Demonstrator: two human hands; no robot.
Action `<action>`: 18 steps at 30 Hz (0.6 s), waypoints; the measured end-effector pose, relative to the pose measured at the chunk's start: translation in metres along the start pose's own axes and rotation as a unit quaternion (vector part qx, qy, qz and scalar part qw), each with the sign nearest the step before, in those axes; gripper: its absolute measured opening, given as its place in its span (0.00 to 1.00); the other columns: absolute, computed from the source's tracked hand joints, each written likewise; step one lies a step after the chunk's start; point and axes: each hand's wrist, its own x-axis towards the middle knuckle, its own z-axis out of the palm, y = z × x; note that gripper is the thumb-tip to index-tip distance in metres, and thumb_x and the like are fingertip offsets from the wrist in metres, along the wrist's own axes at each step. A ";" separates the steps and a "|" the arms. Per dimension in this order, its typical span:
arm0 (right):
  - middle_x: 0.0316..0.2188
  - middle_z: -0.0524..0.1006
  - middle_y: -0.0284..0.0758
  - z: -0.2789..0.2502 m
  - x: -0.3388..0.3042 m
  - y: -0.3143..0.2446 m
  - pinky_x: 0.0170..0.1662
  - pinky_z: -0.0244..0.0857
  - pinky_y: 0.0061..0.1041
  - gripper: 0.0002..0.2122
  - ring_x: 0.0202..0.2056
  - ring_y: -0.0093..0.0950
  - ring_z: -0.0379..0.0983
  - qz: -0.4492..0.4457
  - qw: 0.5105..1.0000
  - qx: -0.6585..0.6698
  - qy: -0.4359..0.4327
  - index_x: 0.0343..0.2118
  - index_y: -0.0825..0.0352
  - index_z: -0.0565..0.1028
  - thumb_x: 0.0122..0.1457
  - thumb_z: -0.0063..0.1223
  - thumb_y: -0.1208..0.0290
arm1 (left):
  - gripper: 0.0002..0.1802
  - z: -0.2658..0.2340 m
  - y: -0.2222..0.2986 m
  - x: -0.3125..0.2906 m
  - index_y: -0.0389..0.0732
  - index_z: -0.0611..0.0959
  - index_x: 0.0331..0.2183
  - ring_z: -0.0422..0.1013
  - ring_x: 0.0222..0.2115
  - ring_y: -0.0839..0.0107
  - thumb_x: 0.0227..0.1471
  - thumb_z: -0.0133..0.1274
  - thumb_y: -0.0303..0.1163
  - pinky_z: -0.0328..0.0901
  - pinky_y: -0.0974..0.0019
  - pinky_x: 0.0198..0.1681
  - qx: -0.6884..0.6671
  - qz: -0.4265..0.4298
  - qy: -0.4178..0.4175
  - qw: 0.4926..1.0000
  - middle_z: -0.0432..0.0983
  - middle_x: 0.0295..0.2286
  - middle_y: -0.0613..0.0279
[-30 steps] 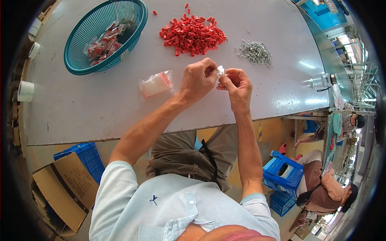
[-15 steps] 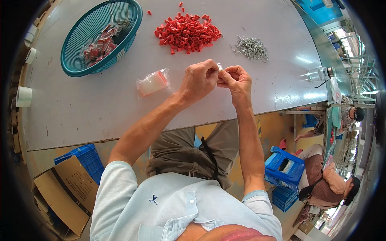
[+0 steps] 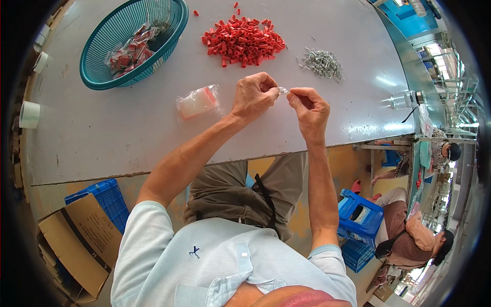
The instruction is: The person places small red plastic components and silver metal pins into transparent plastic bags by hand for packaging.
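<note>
Far left of the hands and above them, a teal basket (image 3: pixel 107 41) holds filled clear bags. Well to their left, rolls of white tape (image 3: pixel 29 113) lie at the table (image 3: pixel 102 138) edge. Below the hands, under the table, stand a blue crate (image 3: pixel 110 199), a cardboard box (image 3: pixel 84 243) and a blue stool (image 3: pixel 360 217)

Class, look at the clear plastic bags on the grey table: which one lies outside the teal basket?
The flat clear plastic bag with a red strip, lying alone on the grey table beside the left hand. The other bags are piled inside the teal mesh basket.
</note>
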 end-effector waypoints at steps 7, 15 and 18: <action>0.26 0.83 0.33 0.005 0.009 -0.025 0.33 0.73 0.20 0.05 0.27 0.18 0.78 -0.067 0.968 -0.234 -0.063 0.36 0.68 0.84 0.57 0.68 0.78 | 0.07 0.003 -0.006 0.001 0.31 0.85 0.34 0.80 0.26 0.75 0.55 0.60 0.26 0.76 0.71 0.30 -0.016 0.014 -0.012 1.000 0.84 0.27 0.57; 0.25 0.84 0.34 -0.004 0.009 -0.025 0.33 0.75 0.23 0.04 0.28 0.20 0.81 0.017 0.970 -0.225 -0.086 0.34 0.70 0.82 0.58 0.67 0.76 | 0.06 0.007 -0.005 -0.003 0.31 0.85 0.34 0.79 0.26 0.76 0.56 0.59 0.25 0.77 0.71 0.30 0.002 0.018 -0.025 1.000 0.83 0.26 0.58; 0.26 0.85 0.35 -0.002 0.006 -0.025 0.33 0.75 0.23 0.05 0.28 0.22 0.83 -0.010 0.966 -0.246 -0.081 0.33 0.70 0.81 0.58 0.68 0.75 | 0.06 0.006 -0.008 -0.007 0.31 0.85 0.33 0.79 0.27 0.76 0.56 0.59 0.25 0.77 0.70 0.29 0.005 0.012 -0.028 1.000 0.83 0.26 0.58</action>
